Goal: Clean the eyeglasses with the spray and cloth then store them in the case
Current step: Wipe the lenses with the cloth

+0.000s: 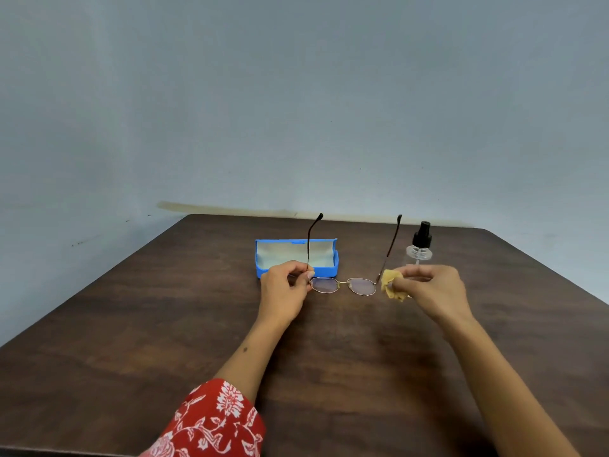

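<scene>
Thin metal-framed eyeglasses (342,285) are held above the table with both temples unfolded and pointing up and away. My left hand (286,284) pinches the frame at its left hinge. My right hand (431,290) holds a crumpled yellow cloth (390,285) against the frame's right hinge. Behind my left hand lies the blue case (263,258), open, its pale lining showing. A clear spray bottle (419,250) with a black pump top stands upright just behind my right hand, which partly hides its lower part.
All of this is on a dark brown wooden table (164,324) pushed against a grey-blue wall (296,94). The table's far edge runs just behind the case and bottle. A red patterned sleeve (214,420) covers my left forearm near the bottom edge.
</scene>
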The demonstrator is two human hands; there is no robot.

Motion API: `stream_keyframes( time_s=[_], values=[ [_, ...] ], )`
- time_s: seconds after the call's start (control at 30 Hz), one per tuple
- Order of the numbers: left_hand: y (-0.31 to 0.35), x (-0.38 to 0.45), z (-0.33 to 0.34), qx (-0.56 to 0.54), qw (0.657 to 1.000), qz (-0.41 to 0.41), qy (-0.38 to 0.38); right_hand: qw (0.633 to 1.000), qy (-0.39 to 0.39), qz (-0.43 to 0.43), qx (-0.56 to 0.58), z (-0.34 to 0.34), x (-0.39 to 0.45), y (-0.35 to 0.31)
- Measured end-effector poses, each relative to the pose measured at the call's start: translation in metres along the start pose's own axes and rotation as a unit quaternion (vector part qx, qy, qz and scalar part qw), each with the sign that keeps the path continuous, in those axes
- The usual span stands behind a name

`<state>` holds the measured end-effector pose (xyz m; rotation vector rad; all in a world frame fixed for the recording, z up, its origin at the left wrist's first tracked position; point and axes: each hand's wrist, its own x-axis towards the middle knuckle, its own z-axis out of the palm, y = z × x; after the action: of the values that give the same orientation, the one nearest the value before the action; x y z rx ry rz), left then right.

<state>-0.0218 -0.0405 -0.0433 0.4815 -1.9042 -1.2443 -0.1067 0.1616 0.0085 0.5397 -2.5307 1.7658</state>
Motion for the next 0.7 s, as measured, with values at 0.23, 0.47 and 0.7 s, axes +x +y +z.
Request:
stream_keyframes(
  time_s=[0.23,0.47,0.7],
  values=[
    [0.012,-0.006,0.010,-0.046,0.998,0.016,-0.036,0.999,0.008,0.008,0.053,0.001,0.005,0.010],
    [0.016,-0.014,0.025,-0.004,0.996,0.043,-0.084,0.994,0.085,0.020,0.071,-0.003,-0.004,0.018],
    [0.013,-0.016,0.023,0.086,0.991,0.043,-0.095,0.996,0.086,0.016,0.016,0.000,-0.007,0.028]
  ],
)
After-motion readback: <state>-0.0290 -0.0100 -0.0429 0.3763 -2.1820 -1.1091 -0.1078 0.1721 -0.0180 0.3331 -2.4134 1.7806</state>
